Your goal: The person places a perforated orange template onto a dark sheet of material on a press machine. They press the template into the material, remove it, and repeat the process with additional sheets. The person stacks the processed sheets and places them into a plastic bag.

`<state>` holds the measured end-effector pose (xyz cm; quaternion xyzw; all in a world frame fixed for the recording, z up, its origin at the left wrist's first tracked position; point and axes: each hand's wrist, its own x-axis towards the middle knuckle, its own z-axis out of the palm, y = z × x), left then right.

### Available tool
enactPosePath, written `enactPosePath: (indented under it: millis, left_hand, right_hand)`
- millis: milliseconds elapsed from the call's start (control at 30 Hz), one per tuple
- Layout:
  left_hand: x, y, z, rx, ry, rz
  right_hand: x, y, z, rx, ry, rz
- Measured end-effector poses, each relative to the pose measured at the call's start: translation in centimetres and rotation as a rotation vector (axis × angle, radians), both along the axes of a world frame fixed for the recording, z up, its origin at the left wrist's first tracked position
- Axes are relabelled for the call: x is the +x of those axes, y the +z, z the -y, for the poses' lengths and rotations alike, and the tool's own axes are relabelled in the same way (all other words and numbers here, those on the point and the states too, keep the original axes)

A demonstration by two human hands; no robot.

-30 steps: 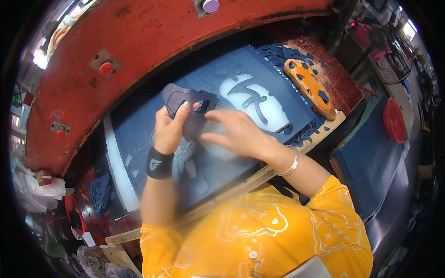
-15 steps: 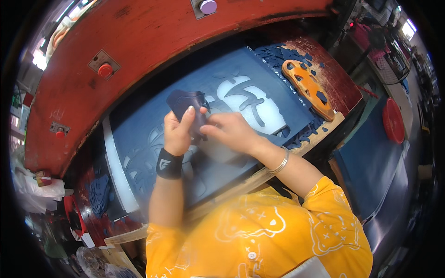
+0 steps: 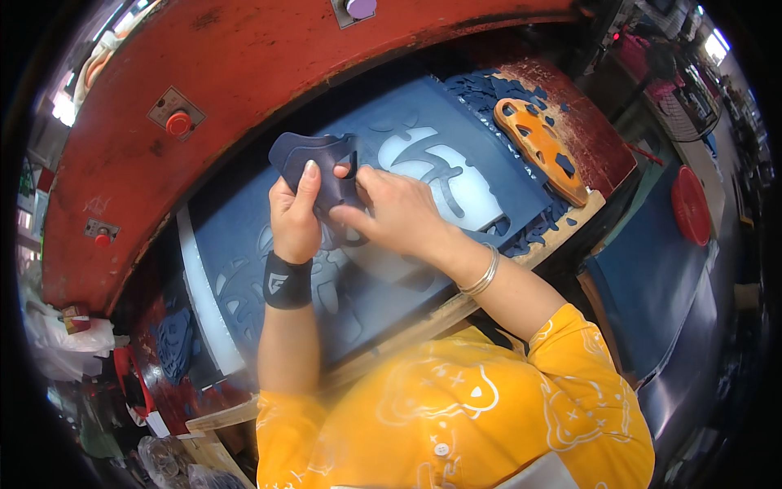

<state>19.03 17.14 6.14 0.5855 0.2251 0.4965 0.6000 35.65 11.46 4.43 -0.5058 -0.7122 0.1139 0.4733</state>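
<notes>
Above the middle of the blue sheet (image 3: 505, 175), my left hand (image 3: 295, 222) grips a dark navy cut piece (image 3: 303, 153), thumb on top. The piece is flat, with curved edges and cut-out openings, and looks like several layers together. My right hand (image 3: 401, 208) pinches its right edge, fingers bent around it. Beneath my hands the sheet has curved cut-outs, and a white surface (image 3: 472, 200) shows through them. An orange sole-shaped cutting die (image 3: 542, 151) with openings lies on the sheet's right side, apart from both hands.
A red machine beam (image 3: 244, 73) with a red push button (image 3: 178, 124) spans the far side. Navy scraps (image 3: 481, 91) lie around the die. More cut pieces (image 3: 173, 342) rest at the left. A red basket (image 3: 691, 205) stands at the right, by blue sheets (image 3: 643, 269).
Both hands have moved slightly left and away from me with the navy piece. The piece now shows flatter and wider, and its opening near my right fingers is plainer.
</notes>
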Motion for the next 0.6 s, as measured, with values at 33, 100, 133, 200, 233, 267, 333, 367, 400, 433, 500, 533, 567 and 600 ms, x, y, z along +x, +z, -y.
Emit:
enactPosePath:
  millis: [33,100,133,200,233,267,333,367,400,433,500,533,567,600]
  left_hand:
    - [0.2,0.0,0.1,0.001,0.005,-0.06]
    - [0.7,0.2,0.3,0.001,-0.038,-0.093]
    - [1.1,0.1,0.4,0.019,-0.041,-0.137]
    - [1.8,0.0,0.5,0.04,-0.009,-0.206]
    - [1.9,-0.1,0.4,0.04,0.007,-0.164]
    - [1.5,-0.1,0.1,-0.049,0.089,-0.096]
    - [-0.3,0.0,-0.9,-0.16,0.204,0.044]
    - [-2.2,0.5,-1.9,-0.248,0.34,0.217]
    - [-4.7,1.5,-3.1,-0.346,0.311,0.478]
    - [-6.7,2.5,-4.9,-0.277,0.624,0.483]
    - [-12.1,5.1,-6.9,-0.1,0.543,0.499]
    - [-13.6,6.1,-8.1,0.012,0.58,0.538]
    - [-15.1,7.1,-8.5,0.094,0.451,0.533]
    - [-15.9,8.1,-8.6,0.192,0.449,0.424]
  right_hand:
    - [0.0,-0.1,-0.2,-0.085,-0.001,0.022]
    - [0.4,-0.5,-0.3,-0.111,0.033,0.011]
    - [0.7,-0.9,-0.3,-0.068,0.043,0.02]
    - [1.5,-1.8,-0.1,-0.009,0.052,-0.031]
    - [1.7,-2.4,0.0,0.018,0.062,-0.058]
    - [2.2,-2.9,0.0,0.002,0.027,-0.169]
    - [3.2,-3.9,0.0,-0.148,-0.147,-0.215]
    - [4.0,-4.3,0.0,-0.219,-0.202,-0.229]
    - [4.3,-4.8,0.0,-0.204,-0.199,-0.219]
    - [4.7,-5.2,0.1,-0.189,-0.195,-0.208]
    - [5.0,-5.8,0.2,-0.18,-0.19,-0.2]
    - [5.1,-6.0,0.3,-0.182,-0.198,-0.201]
    - [4.9,-6.2,0.4,-0.163,-0.173,-0.209]
    - [4.8,-6.2,0.5,-0.155,-0.167,-0.205]
